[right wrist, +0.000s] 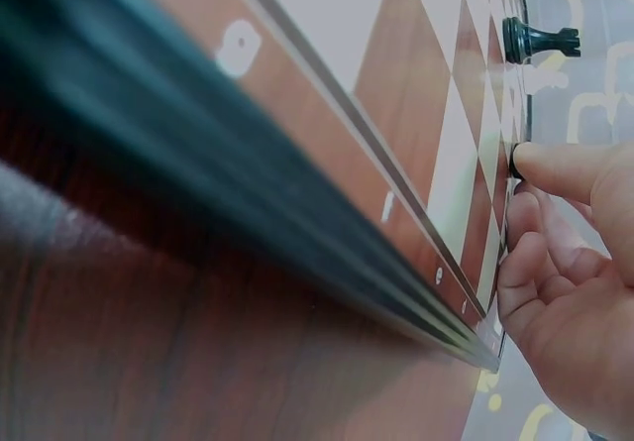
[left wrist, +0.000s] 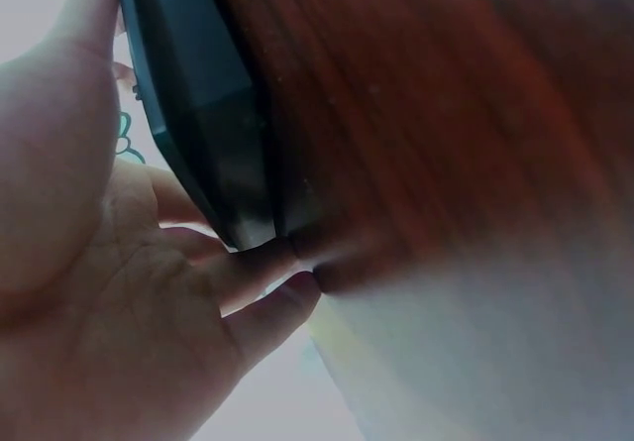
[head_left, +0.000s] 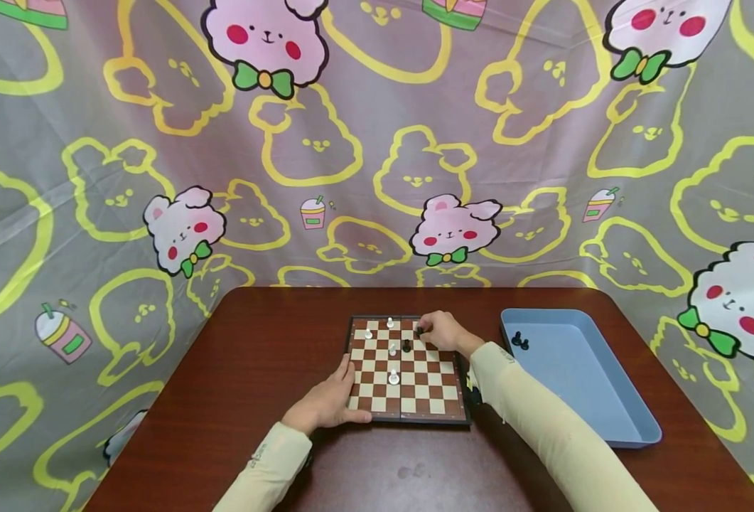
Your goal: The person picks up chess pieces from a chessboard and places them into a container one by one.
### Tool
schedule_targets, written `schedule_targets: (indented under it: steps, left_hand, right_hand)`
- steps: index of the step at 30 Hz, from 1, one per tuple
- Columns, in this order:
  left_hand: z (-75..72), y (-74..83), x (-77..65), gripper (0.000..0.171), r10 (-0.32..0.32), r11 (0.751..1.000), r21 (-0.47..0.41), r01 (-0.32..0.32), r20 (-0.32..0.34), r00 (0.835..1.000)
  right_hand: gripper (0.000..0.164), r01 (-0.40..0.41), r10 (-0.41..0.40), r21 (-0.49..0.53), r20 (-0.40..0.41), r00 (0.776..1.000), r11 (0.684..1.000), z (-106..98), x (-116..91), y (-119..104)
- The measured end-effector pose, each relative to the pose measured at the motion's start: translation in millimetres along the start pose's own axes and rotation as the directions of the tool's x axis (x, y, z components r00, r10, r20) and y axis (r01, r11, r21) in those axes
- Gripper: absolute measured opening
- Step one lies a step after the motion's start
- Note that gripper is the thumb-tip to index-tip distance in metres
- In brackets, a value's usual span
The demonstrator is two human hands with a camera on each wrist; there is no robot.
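A brown-and-cream chessboard (head_left: 428, 387) lies unfolded on the table, several white pieces standing on it, among them one near the front (head_left: 394, 377). My right hand (head_left: 443, 331) reaches over the board's far right part and pinches a small black chess piece (head_left: 419, 331) at the surface; the fingers mostly hide it. Close by on the board stands a black rook (right wrist: 540, 41), in the right wrist view. At the near left corner, my left hand (head_left: 327, 398) rests against the board, its fingers along the left side and thumb at the front edge. The left wrist view shows those fingers touching the dark rim (left wrist: 198, 94).
A blue tray (head_left: 581, 419) sits right of the board, with black pieces (head_left: 520, 342) in its far left corner. Under everything is a dark brown table (head_left: 255, 341). Patterned cloth (head_left: 364, 171) hangs behind and at both sides.
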State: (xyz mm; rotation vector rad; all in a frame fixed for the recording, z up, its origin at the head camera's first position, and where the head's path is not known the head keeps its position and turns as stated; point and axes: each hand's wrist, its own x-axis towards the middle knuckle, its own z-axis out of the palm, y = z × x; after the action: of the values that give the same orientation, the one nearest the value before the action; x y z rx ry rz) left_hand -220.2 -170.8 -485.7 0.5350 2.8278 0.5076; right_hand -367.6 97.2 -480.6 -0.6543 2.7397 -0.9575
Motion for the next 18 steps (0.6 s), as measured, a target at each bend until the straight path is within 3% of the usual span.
schedule_targets:
  steps: [12,18]
  left_hand:
    - [0.6,0.2,0.4,0.114,-0.002,1.0,-0.005,0.002,0.004,1.0]
    - [-0.7,0.6,0.0,0.115,0.0,1.0,-0.013,0.0,0.008,1.0]
  right_hand:
    - [0.012,0.025,-0.025,0.031,0.005,1.0,0.999,-11,-9,5]
    - [0.02,0.056,-0.056,0.025,0.005,0.998,0.998,-21,-17,2]
